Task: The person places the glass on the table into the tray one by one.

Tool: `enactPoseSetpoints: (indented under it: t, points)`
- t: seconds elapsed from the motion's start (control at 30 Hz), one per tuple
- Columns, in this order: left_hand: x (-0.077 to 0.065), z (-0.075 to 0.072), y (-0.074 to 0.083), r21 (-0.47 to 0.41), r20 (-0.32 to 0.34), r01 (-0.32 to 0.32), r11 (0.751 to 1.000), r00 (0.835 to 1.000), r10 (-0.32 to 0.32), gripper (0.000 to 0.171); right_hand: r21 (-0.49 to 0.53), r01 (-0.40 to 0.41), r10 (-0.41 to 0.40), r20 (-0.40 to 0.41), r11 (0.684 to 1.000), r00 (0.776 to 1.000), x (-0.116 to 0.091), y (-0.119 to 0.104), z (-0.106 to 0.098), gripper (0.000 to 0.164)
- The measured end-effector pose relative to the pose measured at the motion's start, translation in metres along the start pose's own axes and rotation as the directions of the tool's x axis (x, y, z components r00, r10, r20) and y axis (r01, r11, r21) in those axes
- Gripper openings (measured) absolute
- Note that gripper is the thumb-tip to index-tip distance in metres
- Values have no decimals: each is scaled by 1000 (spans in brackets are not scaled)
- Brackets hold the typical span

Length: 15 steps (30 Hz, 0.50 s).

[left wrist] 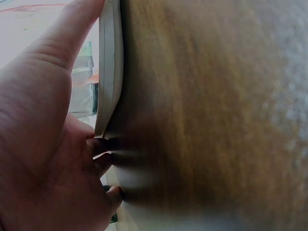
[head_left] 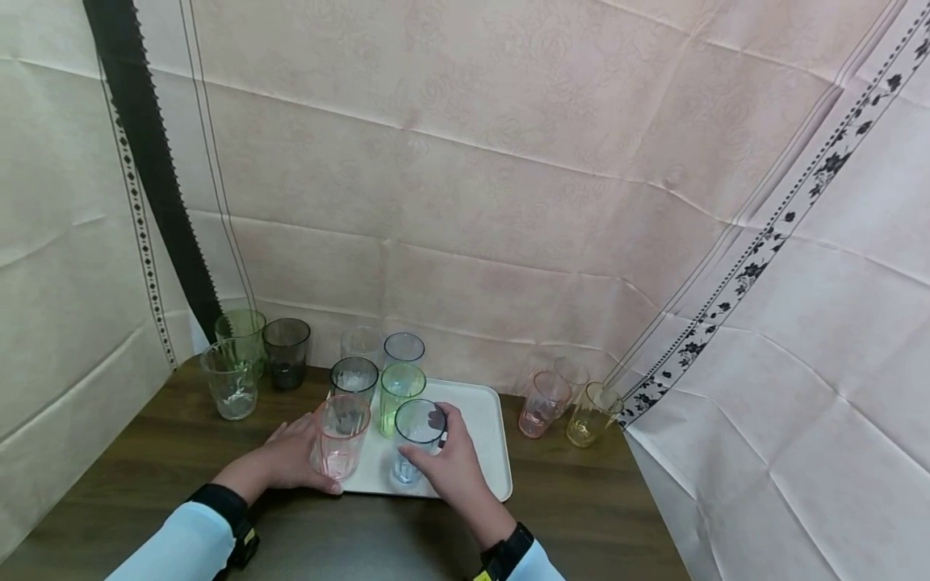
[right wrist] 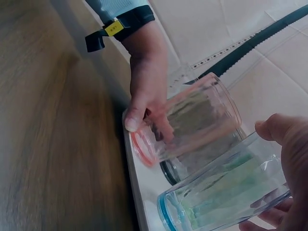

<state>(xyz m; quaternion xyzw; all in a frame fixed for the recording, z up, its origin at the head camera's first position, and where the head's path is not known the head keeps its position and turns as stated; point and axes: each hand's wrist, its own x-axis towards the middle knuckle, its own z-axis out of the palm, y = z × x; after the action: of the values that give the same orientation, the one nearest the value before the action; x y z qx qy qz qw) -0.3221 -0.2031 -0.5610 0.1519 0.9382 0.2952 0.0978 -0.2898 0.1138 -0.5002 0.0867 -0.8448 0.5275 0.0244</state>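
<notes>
My right hand [head_left: 459, 466] grips a clear blue-tinted glass [head_left: 409, 466] near the front of a white tray [head_left: 481, 436], thumb on one side and fingers on the other. In the right wrist view its blue base ring stands close over the tray. My left hand [head_left: 291, 458] rests at the tray's front left corner, thumb along the edge and fingers extended beside it, next to a pink glass [head_left: 340, 440]. Behind these stand a green glass [head_left: 401, 394], a dark grey glass [head_left: 353, 378], a second blue-tinted glass [head_left: 404, 348] and a clear glass [head_left: 361, 342].
On the wooden table [head_left: 167, 476], a clear glass [head_left: 232, 383], a green glass [head_left: 250, 323] and a dark glass [head_left: 286, 355] stand left of the tray. Right of it are a pink glass [head_left: 543, 405], a yellow glass [head_left: 592, 418] and clear glass behind. Cloth [head_left: 465, 202] hangs behind.
</notes>
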Motion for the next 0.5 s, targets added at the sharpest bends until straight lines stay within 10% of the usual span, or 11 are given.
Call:
enactPoseSetpoints:
  t: [0.5]
  points:
    - [1, 3, -6, -27, 8, 6, 1000, 1000, -6, 148, 6, 2, -2, 29, 1000, 1000, 6, 0, 29, 90]
